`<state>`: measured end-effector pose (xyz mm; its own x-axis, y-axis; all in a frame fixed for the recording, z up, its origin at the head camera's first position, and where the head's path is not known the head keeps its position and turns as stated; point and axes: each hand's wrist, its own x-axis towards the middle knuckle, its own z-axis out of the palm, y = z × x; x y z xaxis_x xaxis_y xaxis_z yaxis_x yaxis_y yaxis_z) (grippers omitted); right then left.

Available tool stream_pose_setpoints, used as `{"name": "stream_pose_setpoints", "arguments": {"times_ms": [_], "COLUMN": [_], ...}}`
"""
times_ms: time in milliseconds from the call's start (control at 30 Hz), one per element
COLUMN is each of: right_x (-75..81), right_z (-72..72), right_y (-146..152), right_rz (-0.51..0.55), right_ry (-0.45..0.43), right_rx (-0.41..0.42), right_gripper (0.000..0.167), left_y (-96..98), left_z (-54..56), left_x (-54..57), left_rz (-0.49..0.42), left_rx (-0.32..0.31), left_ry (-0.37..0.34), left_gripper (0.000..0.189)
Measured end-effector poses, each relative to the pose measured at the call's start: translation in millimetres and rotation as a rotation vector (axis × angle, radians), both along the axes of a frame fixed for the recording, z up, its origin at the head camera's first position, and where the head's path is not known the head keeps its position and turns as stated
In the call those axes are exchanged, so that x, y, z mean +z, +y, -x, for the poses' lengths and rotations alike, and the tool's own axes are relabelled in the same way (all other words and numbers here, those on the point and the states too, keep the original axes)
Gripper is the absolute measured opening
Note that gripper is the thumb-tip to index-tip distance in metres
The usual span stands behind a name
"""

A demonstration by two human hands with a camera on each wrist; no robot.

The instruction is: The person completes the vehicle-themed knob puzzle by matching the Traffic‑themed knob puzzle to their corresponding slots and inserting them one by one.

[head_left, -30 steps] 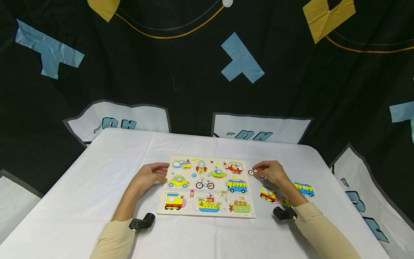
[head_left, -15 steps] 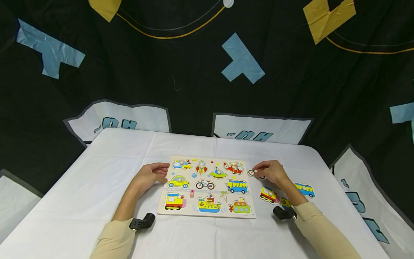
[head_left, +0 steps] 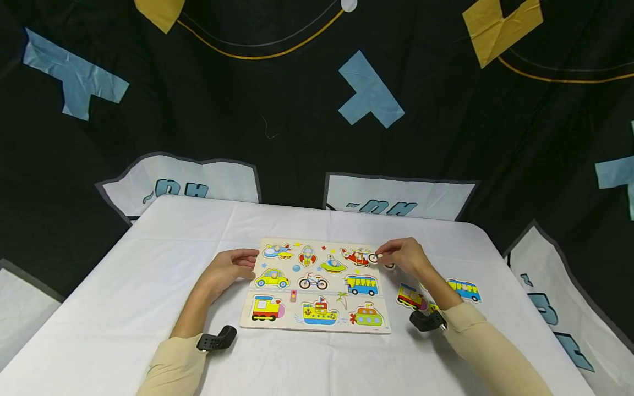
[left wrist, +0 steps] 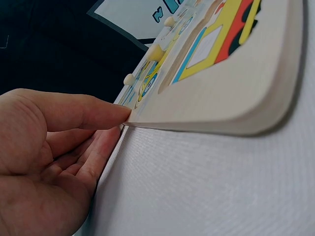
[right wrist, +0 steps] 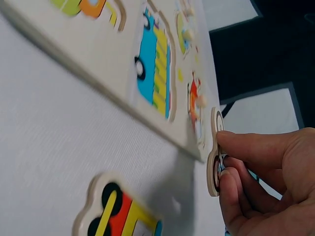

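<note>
OK, I see right hand (head_left: pixel 407 257) pinching a bicycle puzzle piece (head_left: pixel 378 260) over the puzzle board (head_left: pixel 317 286)'s far right corner. Left hand (head_left: pixel 229 269), fingers relaxed, touches the board's left edge. No legible brand; backdrop lettering unreadable.

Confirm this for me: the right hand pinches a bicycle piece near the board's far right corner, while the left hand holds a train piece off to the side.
Not quite. The left hand holds no piece: its fingertips touch the left edge of the puzzle board, as the left wrist view shows. The right hand does pinch the bicycle piece by the board's far right corner.
</note>
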<state>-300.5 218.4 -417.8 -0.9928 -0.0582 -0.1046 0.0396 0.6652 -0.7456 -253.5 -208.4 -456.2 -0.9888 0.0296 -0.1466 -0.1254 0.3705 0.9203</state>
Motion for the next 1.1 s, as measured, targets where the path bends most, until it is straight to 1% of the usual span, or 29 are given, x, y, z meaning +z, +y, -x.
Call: {"name": "stream_pose_setpoints", "arguments": {"times_ms": [233,500,700,833,1100], "right_x": [4.9,5.4,3.9,2.2,-3.8], "right_z": [-0.8,-1.7,-7.0,-9.8,-15.9], "right_y": [-20,-42,-57,-68,-87], "right_rz": [0.006,0.021,-0.024,-0.038,-0.008], "right_ry": [0.012,0.008,0.006,0.012,0.034], "right_rx": [0.028,0.081,0.102,0.13,0.238], "right_gripper": [0.018,0.017,0.015,0.012,0.01], "left_y": [-0.2,-0.8,-0.6,-0.5,0.2], "left_z": [0.9,0.2,0.5,0.7,0.2], "left_x": [-1.5,0.1,-0.3,-0.5,-1.3], "left_rz": [-0.003,0.009,0.002,-0.001,0.001], "left_rx": [-0.01,0.003,-0.006,-0.01,-0.003], "left_ry": [0.007,0.006,0.01,0.011,0.013], "left_gripper": [0.062,0.063,0.063,0.063,0.062]}}
